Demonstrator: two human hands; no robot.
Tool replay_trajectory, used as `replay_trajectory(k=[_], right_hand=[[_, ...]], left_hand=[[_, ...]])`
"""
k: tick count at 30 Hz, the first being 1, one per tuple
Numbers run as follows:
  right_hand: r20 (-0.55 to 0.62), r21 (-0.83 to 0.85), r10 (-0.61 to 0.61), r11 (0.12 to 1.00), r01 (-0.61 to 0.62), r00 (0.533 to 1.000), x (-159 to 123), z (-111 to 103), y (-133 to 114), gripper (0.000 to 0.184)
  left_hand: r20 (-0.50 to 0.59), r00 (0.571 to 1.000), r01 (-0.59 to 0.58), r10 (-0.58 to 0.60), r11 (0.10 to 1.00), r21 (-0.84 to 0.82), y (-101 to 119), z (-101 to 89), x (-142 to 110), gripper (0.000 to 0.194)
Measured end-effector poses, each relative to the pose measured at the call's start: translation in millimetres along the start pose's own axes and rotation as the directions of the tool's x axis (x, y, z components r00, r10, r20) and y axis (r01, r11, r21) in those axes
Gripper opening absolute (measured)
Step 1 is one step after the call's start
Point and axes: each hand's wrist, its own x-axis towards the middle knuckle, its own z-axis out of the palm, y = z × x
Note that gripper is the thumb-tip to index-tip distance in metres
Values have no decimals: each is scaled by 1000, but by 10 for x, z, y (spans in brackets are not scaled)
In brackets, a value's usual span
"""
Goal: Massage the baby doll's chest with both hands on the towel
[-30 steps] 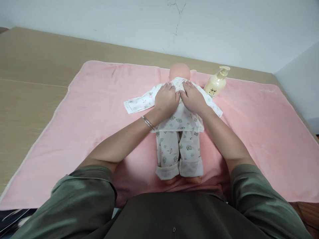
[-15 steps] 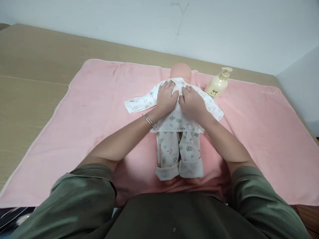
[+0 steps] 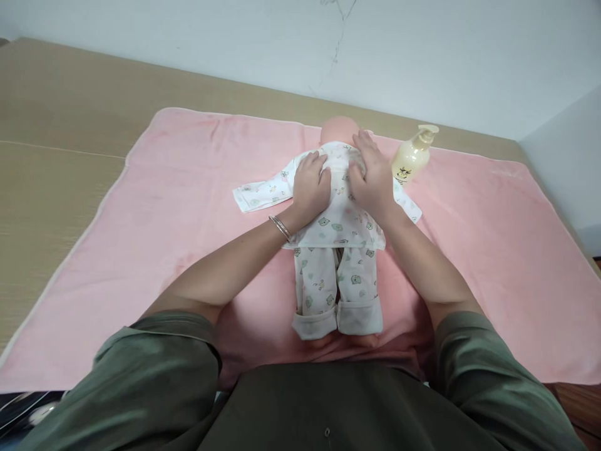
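A baby doll (image 3: pixel 339 129) lies with its head toward the wall, dressed in a white printed top (image 3: pixel 335 219) and matching trousers (image 3: pixel 320 285) with turned-up cuffs. My left hand (image 3: pixel 312 188) rests on the left side of the top, fingers stretched toward the doll's neck. On the other side, my right hand (image 3: pixel 374 178) is spread over the top's shoulder, its fingertips beside the head. Neither hand grips anything. The doll's feet partly show below the cuffs; its face cannot be seen.
Under the doll a pink blanket (image 3: pixel 197 188) covers much of the wooden table (image 3: pixel 61 106). A pump bottle (image 3: pixel 413 153) of pale yellow liquid stands just right of the doll's shoulder. A white wall (image 3: pixel 225 37) rises behind the table.
My right hand has shifted outward to the right and its fingers have straightened and spread upward. My left hand has stayed almost in place on the top.
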Motion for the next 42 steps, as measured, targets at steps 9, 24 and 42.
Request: replay_trajectory(k=[9,24,42], right_hand=[[46,-13,21,1000,-21,999,-10,121,-9,58],[174,-109,80,992,-61,982,10,190,29,55],[274,-134,127,987,-93,953,-85,-582,-302,37]], left_hand=[[0,1000,-17,17,1000,16,-7,12,9,42],[64,998,5,-10,998,69,37,-4,30,46],[12,999,42,-43,994,99,357,-229,346,34]])
